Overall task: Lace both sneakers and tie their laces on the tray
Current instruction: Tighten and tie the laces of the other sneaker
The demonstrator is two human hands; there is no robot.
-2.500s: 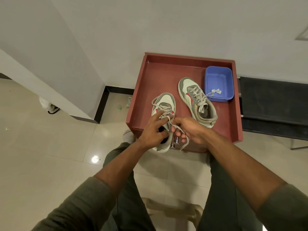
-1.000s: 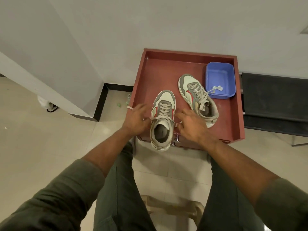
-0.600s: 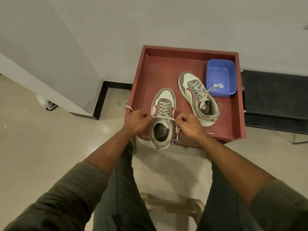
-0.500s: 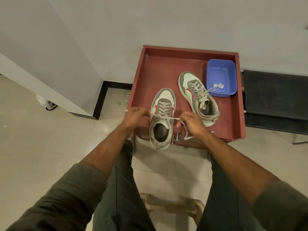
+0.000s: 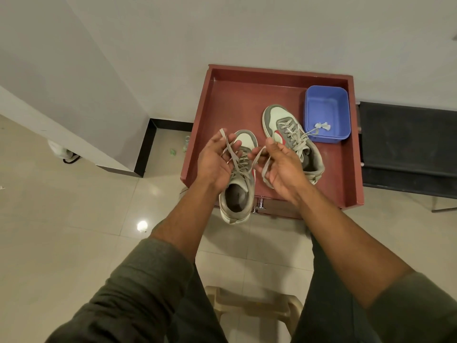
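Both hands are up over the near sneaker (image 5: 238, 179), working its lace ends. Left hand (image 5: 214, 162) is palm up, fingers partly curled, w/ the left lace end (image 5: 228, 151) running across the fingers; its tip sticks up past the fingertips. Looks like thumb and forefinger pinch it, though the exact contact is hard to see. Right hand (image 5: 282, 167) pinches the right lace end (image 5: 263, 160) between thumb and fingers; that lace hangs in a loop below the hand. The two ends cross low over the tongue, approx. where the top eyelets sit.

Near sneaker is grey/white w/ a red side stripe, toe pointing away, heel overhanging the front edge of the red tray (image 5: 222, 100). It is laced up the front, not yet tied. Far sneaker (image 5: 291, 137) lies on the tray just right of the hands, toe away and angled left, laces threaded, w/ one knotted end draped over the rim into the blue plastic tub (image 5: 327, 105) at the tray's back right corner.

Tray sits against a white wall (image 5: 222, 28). Dark bench (image 5: 408, 144) to its right. Tiled floor (image 5: 61, 219) below, beige plastic stool (image 5: 254, 303) between the person's knees. Olive sleeves (image 5: 138, 288) pushed up both forearms.
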